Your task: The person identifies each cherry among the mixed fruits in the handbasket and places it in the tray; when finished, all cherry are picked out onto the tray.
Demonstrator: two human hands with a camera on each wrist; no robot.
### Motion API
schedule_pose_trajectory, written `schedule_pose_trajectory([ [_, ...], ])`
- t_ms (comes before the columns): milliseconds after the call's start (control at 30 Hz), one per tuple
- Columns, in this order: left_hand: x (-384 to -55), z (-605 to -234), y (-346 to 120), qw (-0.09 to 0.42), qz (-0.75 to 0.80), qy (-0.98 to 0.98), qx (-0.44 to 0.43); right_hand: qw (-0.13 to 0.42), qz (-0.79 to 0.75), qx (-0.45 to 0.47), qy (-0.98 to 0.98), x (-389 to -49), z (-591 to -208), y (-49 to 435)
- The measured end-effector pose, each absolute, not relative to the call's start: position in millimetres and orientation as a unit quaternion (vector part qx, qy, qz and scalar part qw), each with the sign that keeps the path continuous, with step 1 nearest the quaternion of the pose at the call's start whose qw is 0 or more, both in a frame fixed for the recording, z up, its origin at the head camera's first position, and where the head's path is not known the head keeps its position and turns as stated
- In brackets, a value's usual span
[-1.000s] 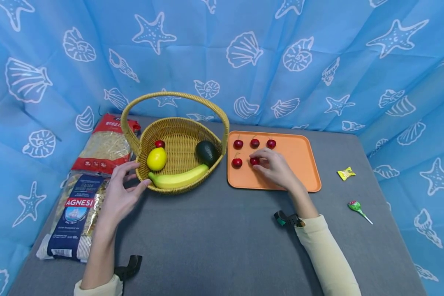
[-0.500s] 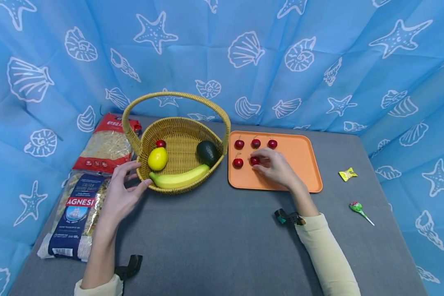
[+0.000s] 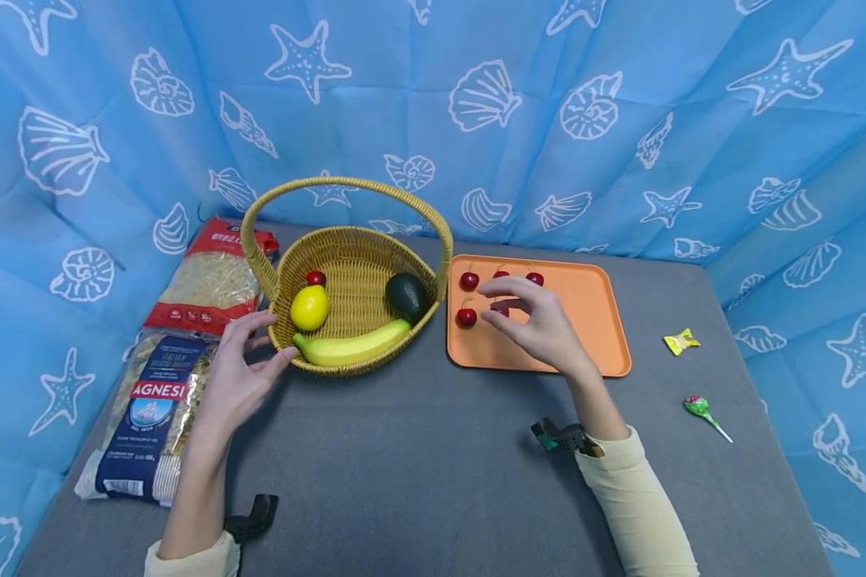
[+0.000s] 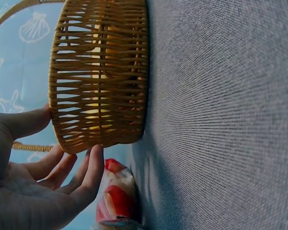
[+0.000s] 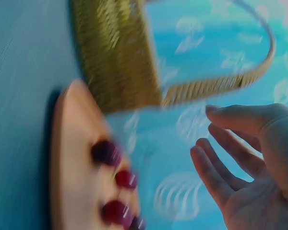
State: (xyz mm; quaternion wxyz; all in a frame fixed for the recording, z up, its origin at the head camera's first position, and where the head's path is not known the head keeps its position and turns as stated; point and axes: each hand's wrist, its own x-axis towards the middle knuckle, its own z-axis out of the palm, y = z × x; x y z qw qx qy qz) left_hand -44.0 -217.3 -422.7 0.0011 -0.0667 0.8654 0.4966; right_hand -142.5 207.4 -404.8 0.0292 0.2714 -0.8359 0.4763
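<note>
A wicker basket (image 3: 346, 300) holds a lemon (image 3: 309, 308), a banana (image 3: 354, 346), an avocado (image 3: 406, 297) and a small red fruit (image 3: 315, 278). My left hand (image 3: 241, 377) holds its left end, with the thumb at the rim and fingertips against the woven side in the left wrist view. To the right lies an orange tray (image 3: 584, 320) with several cherries (image 3: 466, 317) in two rows. Over it hovers my right hand (image 3: 541, 324), thumb and fingers apart and nothing between them. A cherry (image 3: 501, 311) of the front row shows partly behind these fingers.
Left of the basket lie a red bag (image 3: 205, 280) of dry food and a blue Agnesi pasta bag (image 3: 147, 417). At the right are a yellow wrapped candy (image 3: 681, 342) and a green lollipop (image 3: 703, 413). A blue shell-print curtain (image 3: 433, 104) surrounds the table.
My right hand has let go of the front-row cherry and risen slightly, its fingers spreading apart. The cherry stays on the tray. My left hand stays at the basket.
</note>
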Motion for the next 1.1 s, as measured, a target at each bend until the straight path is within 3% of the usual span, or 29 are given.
schedule_pose_trajectory([
  [267,-44,-424,-216,-0.003,0.495,0.867,-0.062,0.011,0.551,0.336,-0.764,-131,-380,161],
  [567,-44,-424,-217,-0.002,0.494,0.867,-0.066,-0.081,0.538,0.378,-0.749,-155,-380,90],
  [833,-44,-424,-216,-0.005,0.491,0.868,-0.068,-0.156,0.503,0.332,-0.782,-207,-393,26],
  [1100,-44,-424,-216,-0.002,0.492,0.868,-0.066,-0.281,0.529,0.233,-0.766,-232,-409,-12],
])
